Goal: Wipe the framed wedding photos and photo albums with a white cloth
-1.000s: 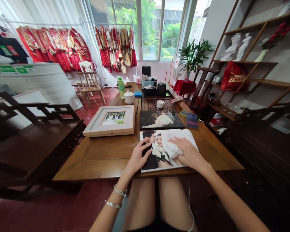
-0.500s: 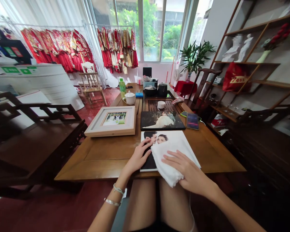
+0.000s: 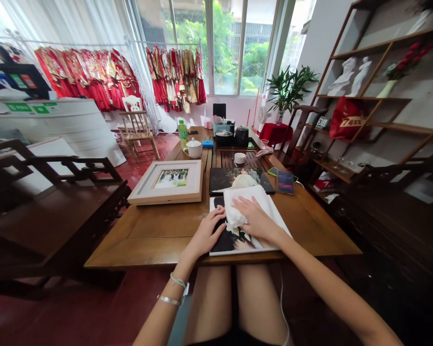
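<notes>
A photo panel (image 3: 220, 242) with white edges lies flat at the near edge of the wooden table. My left hand (image 3: 207, 231) rests open on its left side, fingertips on the dark part of the picture. Spread over the panel's upper middle is a folded white cloth (image 3: 234, 216), and my right hand (image 3: 254, 218) holds it against the surface with fingers laid over it. The cloth hides much of the picture and laps onto the dark photo panel (image 3: 220, 179) behind. To the left lies a pale wooden picture frame (image 3: 140, 190) holding a small photo.
A phone (image 3: 285, 182) with a cable lies at the right. Farther back on the table (image 3: 147, 245) are a lidded white cup (image 3: 194, 149), a green-labelled bottle (image 3: 182, 132), a small white bowl (image 3: 239, 158) and a black pot (image 3: 242, 137). Dark wooden chairs flank both sides.
My right hand has pushed the cloth away from me and slightly left, from the panel's lower right to its upper middle. The lower picture now shows. My left hand stays in place.
</notes>
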{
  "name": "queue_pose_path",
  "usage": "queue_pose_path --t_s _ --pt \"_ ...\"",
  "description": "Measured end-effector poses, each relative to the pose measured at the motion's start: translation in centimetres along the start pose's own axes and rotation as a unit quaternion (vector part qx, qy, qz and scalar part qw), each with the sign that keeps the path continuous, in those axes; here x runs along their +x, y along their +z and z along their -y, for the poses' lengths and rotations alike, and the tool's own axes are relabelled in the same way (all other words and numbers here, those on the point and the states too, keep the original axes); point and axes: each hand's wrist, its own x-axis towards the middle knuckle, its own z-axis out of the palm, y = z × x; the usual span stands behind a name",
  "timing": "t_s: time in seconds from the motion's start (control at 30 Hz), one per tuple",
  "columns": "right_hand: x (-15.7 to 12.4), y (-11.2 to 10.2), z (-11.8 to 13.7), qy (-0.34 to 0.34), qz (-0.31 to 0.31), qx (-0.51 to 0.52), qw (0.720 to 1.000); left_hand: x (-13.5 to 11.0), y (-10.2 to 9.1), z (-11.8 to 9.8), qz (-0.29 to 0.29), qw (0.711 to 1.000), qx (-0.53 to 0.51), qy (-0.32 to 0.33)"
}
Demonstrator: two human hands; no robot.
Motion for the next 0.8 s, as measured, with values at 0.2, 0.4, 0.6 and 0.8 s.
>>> queue_pose_path --t_s 0.2,0.4,0.6,0.8 --pt "-7.3 -0.7 3.9 -0.053 0.035 0.006 0.998 -0.1 0.0 -0.3 0.011 1.0 0.013 -0.02" --pt "-7.7 -1.0 3.1 -0.044 0.034 0.032 0.998 -0.1 -0.2 -0.4 0.022 0.999 0.02 -0.026" --pt "-0.9 -0.4 -1.7 0.054 -0.005 0.033 0.998 -0.2 -0.1 0.1 0.019 1.0 0.012 -0.014" --pt "-0.3 0.2 -0.6 0.041 -0.007 0.001 0.999 -0.2 0.0 0.1 0.013 1.0 0.014 -0.015"
